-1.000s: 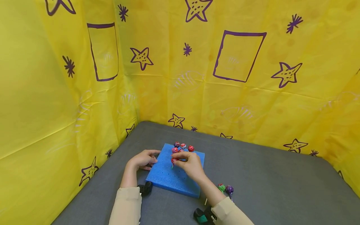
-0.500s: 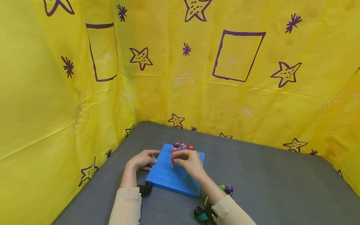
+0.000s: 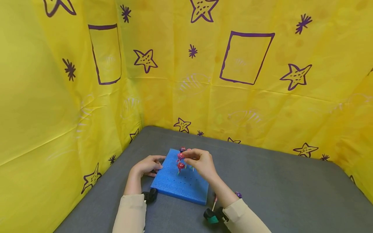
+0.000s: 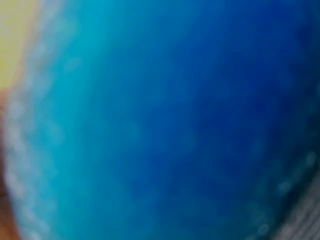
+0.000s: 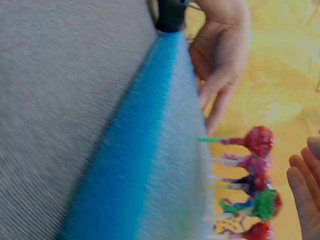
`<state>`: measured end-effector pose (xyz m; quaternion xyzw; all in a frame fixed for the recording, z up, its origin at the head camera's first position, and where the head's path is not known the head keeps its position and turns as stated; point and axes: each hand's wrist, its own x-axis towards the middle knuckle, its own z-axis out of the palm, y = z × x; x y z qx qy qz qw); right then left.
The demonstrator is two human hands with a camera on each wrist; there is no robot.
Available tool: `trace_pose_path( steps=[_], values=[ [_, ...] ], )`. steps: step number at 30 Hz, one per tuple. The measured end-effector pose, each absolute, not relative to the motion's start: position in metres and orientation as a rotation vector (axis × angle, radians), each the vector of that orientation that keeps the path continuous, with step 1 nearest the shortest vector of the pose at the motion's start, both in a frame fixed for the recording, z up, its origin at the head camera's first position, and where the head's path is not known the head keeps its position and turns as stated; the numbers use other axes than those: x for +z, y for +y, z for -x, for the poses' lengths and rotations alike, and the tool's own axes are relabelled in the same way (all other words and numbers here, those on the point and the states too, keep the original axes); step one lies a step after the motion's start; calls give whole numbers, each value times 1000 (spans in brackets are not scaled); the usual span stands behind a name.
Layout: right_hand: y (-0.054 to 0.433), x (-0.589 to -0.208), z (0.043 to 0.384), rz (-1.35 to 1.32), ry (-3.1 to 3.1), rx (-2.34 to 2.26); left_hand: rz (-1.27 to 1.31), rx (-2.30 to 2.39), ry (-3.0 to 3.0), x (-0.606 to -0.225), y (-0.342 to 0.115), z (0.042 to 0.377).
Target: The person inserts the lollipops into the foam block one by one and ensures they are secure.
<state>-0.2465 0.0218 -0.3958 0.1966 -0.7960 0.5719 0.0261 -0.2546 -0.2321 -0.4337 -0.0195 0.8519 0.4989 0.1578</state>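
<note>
A blue foam board [image 3: 175, 189] with rows of small holes lies on the dark table. Upright in it stand several lollipops, among them a red one [image 3: 181, 166] on a green stick and a pink one [image 3: 180, 156] just behind. My left hand [image 3: 147, 165] touches the board's left edge, fingers extended. My right hand [image 3: 204, 163] hovers over the far half of the board, hiding some lollipops. In the right wrist view, its fingertips [image 5: 296, 182] are apart from the wrapped heads, holding nothing, beside a green lollipop [image 5: 265, 204]. Only blurred blue foam [image 4: 165, 120] fills most of the left wrist view.
Right of the board, partly behind my right forearm, a purple lollipop [image 3: 238, 194] and another lollipop's pale stick [image 3: 214, 204] lie on the table [image 3: 276, 187]. Yellow patterned cloth [image 3: 175, 97] walls in the table's back and left.
My right hand has let go of the red lollipop, which stands upright in the board. The hand has moved slightly up and to the right, while the left hand stays put.
</note>
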Motion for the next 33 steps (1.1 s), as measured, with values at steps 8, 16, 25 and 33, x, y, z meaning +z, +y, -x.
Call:
trace_pose_path(
  steps=[8,16,25,33],
  values=[
    [43,-377,253,-574,-2435,1705,82,1426,2432,-433,-231,255],
    [81,-374,258,-559,-2482,1652,61,1419,2428,-433,-232,254],
    [134,-379,266,-532,-2631,1631,35,1391,2459,-431,-231,252],
    [179,-390,272,-682,-2843,1609,56,1400,2449,-433,-231,252]
  ],
)
